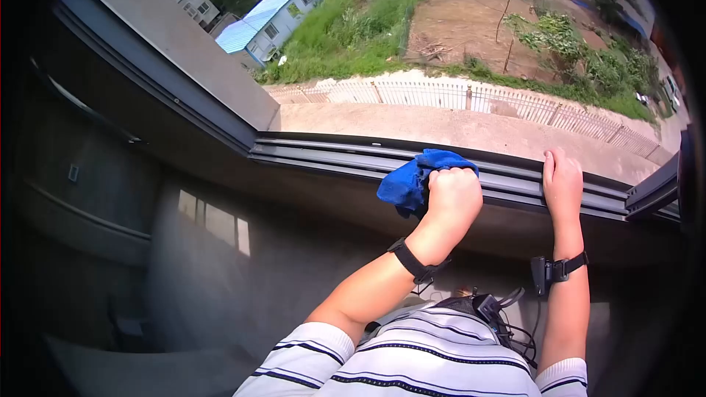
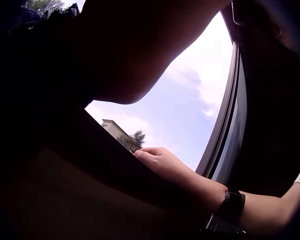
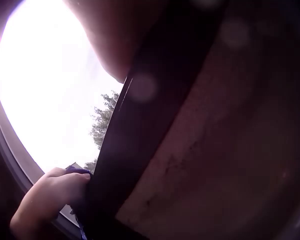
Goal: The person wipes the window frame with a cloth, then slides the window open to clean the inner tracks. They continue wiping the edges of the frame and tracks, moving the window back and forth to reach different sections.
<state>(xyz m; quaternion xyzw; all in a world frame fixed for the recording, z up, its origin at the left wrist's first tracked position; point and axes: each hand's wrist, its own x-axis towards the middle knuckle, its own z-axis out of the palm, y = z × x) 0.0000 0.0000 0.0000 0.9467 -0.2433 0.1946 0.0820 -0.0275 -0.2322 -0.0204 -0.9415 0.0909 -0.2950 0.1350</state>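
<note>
In the head view my left hand (image 1: pixel 454 195) grips a bunched blue cloth (image 1: pixel 403 185) on the grey metal window track (image 1: pixel 331 156). Part of the cloth spreads out left of the knuckles. The right wrist view shows this hand (image 3: pixel 50 195) from the side, with a dark blue edge of the cloth (image 3: pixel 79 171) beside its fingers. Further right, my right hand (image 1: pixel 565 180) grips the window frame over the same track, its fingers bent over the outer edge and their tips hidden. That hand (image 2: pixel 162 161) also appears in the left wrist view, resting on the dark sill.
A window frame post (image 1: pixel 654 187) stands at the right end of the track, and a long dark frame (image 1: pixel 158 77) runs up to the left. Outside lie a ledge (image 1: pixel 353 121), a white fence (image 1: pixel 426 95) and grass. Black cables (image 1: pixel 518 323) hang at the waist.
</note>
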